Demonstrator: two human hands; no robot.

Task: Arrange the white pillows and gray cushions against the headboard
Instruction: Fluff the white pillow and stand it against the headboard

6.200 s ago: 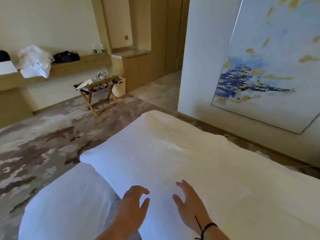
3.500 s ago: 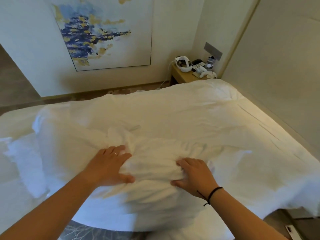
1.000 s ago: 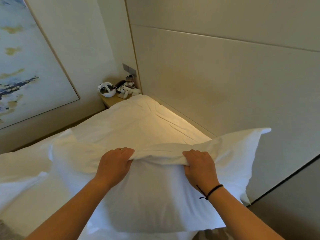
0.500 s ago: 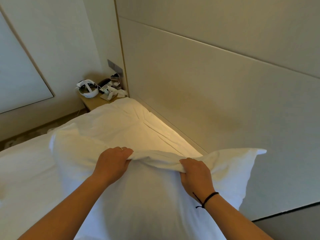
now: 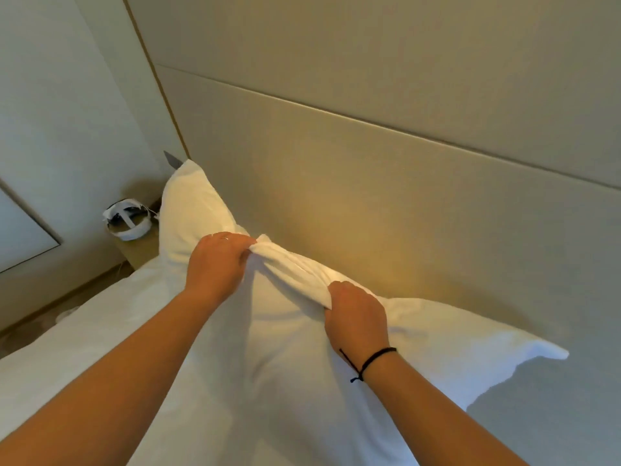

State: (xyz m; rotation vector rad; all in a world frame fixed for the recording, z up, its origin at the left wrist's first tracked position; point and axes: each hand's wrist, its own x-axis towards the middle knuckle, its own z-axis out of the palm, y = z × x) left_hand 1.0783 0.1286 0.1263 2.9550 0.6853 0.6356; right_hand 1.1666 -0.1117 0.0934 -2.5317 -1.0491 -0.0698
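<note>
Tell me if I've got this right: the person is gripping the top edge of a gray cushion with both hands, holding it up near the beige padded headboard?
Not quite. In the head view the thing is a white fabric pillow, not a gray cushion. The left hand and right hand both grip its bunched top edge, near the beige padded headboard.

Bare forearms, no sleeves – thin black cord bracelet at the right wrist, a ring on the left hand

plain white pillow, beige headboard, black wristband.
</note>
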